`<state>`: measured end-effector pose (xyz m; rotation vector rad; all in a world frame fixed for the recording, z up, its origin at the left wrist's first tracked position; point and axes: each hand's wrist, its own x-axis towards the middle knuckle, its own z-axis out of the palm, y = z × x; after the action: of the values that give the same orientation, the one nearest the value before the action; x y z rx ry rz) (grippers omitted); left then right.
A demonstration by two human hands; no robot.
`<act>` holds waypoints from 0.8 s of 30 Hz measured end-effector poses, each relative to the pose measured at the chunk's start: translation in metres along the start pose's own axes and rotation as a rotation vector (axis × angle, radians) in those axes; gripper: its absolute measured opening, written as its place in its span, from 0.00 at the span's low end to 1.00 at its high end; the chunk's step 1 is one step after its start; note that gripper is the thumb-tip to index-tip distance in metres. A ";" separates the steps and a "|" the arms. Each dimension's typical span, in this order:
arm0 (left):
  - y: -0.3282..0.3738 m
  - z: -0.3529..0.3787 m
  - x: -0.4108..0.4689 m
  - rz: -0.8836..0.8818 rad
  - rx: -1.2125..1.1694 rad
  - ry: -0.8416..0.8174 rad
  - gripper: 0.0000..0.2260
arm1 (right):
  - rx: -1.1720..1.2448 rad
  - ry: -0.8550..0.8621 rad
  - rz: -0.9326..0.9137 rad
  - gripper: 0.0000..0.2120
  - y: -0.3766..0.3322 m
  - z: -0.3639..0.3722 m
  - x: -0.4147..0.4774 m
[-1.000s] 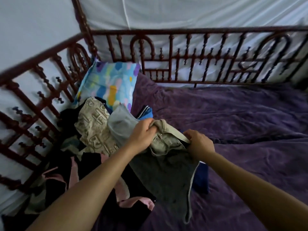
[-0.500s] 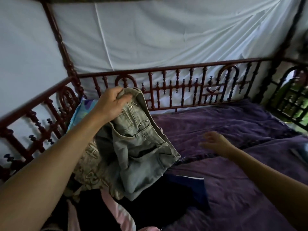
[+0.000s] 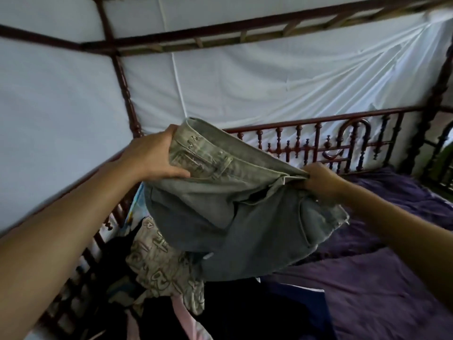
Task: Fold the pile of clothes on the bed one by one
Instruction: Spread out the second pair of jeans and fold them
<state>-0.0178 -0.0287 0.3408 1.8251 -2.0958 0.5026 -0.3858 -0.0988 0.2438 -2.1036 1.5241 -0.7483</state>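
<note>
A pair of faded grey-green denim shorts hangs in the air above the bed. My left hand grips the waistband at its left end, thumb on the front. My right hand pinches the waistband at its right end. The legs of the shorts droop down toward the pile of clothes, which lies at the lower left: a beige printed garment on top, dark and pink pieces under it.
A purple bedspread covers the bed to the right of the pile. A dark red wooden railing runs along the back and the left side. White cloth hangs behind the railing. A patterned pillow is mostly hidden behind the shorts.
My right hand, which hovered free over the bedspread, has taken hold of the waistband. Both hands have raised the shorts higher and spread them out. The view has tilted upward.
</note>
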 end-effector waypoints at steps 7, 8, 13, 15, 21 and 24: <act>0.003 -0.045 0.067 -0.109 -0.547 0.380 0.10 | 0.041 -0.102 -0.212 0.11 -0.076 -0.130 -0.046; 0.008 -0.052 0.078 -0.117 -0.642 0.435 0.08 | 0.092 -0.118 -0.200 0.14 -0.076 -0.142 -0.052; 0.062 -0.019 0.119 -0.164 -0.892 0.426 0.05 | 0.247 -0.127 -0.102 0.21 -0.027 -0.167 -0.073; 0.094 0.021 0.130 -0.153 -0.857 0.286 0.09 | 0.216 -0.103 -0.027 0.19 0.014 -0.162 -0.085; 0.240 0.135 0.144 0.161 -0.754 -0.173 0.15 | 0.060 -0.002 0.287 0.07 0.193 -0.141 -0.147; 0.328 0.183 0.154 0.227 -0.779 -0.357 0.12 | 0.006 0.030 0.457 0.08 0.284 -0.142 -0.187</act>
<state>-0.3651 -0.2072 0.2303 1.2787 -2.2628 -0.5763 -0.7283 -0.0103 0.1413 -1.6477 1.9169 -0.6124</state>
